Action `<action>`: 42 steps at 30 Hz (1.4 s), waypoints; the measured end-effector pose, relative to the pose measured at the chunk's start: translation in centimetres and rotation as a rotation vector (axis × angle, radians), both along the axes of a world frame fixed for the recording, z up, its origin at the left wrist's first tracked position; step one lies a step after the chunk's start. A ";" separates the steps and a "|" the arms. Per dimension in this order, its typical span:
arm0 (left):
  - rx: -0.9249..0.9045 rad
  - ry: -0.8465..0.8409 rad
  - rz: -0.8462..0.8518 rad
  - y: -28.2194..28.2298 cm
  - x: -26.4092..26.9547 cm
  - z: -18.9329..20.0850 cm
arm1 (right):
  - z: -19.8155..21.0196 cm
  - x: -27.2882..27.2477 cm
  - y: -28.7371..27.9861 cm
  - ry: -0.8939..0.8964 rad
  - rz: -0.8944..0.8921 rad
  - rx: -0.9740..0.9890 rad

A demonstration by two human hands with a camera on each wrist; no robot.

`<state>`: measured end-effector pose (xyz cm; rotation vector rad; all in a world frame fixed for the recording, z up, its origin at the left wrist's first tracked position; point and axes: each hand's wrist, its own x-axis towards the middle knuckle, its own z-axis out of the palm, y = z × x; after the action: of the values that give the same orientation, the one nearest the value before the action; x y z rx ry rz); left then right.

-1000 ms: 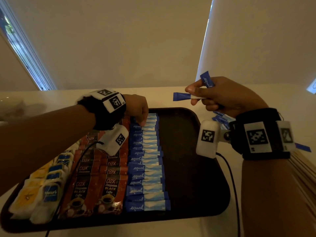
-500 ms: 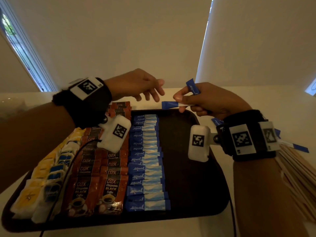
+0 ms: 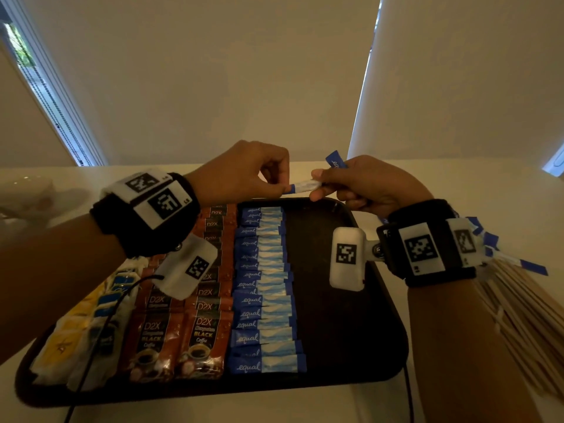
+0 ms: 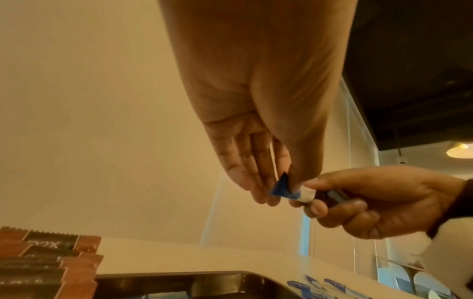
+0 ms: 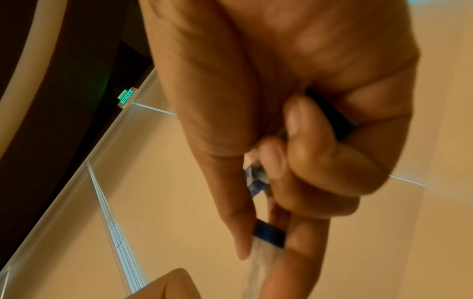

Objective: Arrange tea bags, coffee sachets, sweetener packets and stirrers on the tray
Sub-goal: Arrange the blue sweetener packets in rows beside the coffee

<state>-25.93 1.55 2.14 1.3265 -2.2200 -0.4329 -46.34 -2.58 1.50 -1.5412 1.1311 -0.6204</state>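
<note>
A dark tray holds tea bags at the left, brown coffee sachets beside them, then a column of blue sweetener packets. Above the tray's far edge both hands meet on one sweetener packet. My left hand pinches its blue end between thumb and forefinger. My right hand grips the other end and holds more packets in its curled fingers.
Wooden stirrers lie in a bundle on the white counter right of the tray, with loose blue packets behind my right wrist. The tray's right half is bare. A white cup stands far left.
My left hand rose from the packet column on the tray, moved right and took hold of the packet offered by my right hand, which shifted slightly left.
</note>
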 end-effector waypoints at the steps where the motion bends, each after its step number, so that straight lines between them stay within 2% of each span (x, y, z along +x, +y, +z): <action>1: 0.009 -0.010 -0.018 0.1 -0.1 -0.1 | -0.1 0.1 0.1 0.014 -0.003 -0.023; 5: 0.158 0.168 0.058 -0.1 0.1 0.5 | 0.0 0.2 0.5 0.048 0.001 -0.125; 7: 0.203 0.184 0.093 -0.3 0.3 0.9 | 0.1 0.2 0.5 0.059 -0.001 -0.153; 11: 0.254 0.074 0.063 -0.3 0.1 1.4 | 0.2 0.4 0.7 0.065 0.011 -0.178; 28: 0.250 -0.058 0.032 -1.7 -0.1 1.0 | -0.2 1.3 0.8 0.120 -0.055 -0.203; 33: 0.216 -0.174 0.097 -3.0 0.3 0.2 | -0.5 1.3 0.6 0.179 -0.060 -0.180; 38: 0.251 -0.423 0.224 -5.3 0.6 -1.1 | 0.2 0.8 0.3 0.072 -0.140 -0.056; 42: 0.336 -0.470 0.250 -6.7 0.4 -1.8 | 0.3 0.5 0.2 -0.088 -0.200 0.101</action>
<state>-25.56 -5.19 0.36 2.0336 -2.3683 -0.4488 -45.88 -2.43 1.85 -1.3125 1.2396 -0.7465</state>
